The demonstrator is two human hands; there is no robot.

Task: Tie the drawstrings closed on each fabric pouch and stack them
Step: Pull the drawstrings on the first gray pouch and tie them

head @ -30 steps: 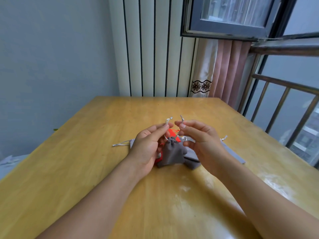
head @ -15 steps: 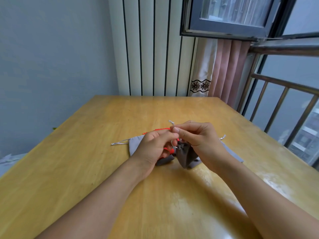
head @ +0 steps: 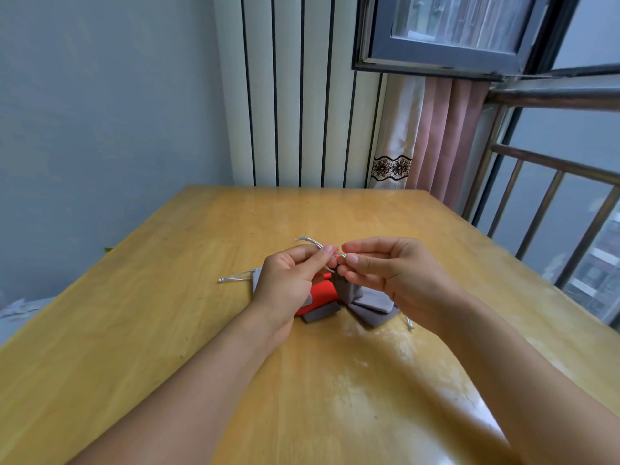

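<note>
Silver drawstring (head: 313, 244) pinched by left hand (head: 288, 283) and right hand (head: 392, 276), fingers (head: 352, 261) curled; grey pouch (head: 349, 290) hangs over wooden bench (head: 167, 330); radiator (head: 302, 95) behind.

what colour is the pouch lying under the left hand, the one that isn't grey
Bright orange-red, seen in the head view, lying among grey pouches beneath the left hand.

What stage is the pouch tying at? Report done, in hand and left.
Done: nothing shows as finished; no tied, stacked pouches are visible.
In hand: the left hand and right hand pinch the silver drawstring of the dark grey fabric pouch, raised above the wooden table.
Left: the red fabric pouch and light grey fabric pouches lie loose beneath, then stacking.
</note>
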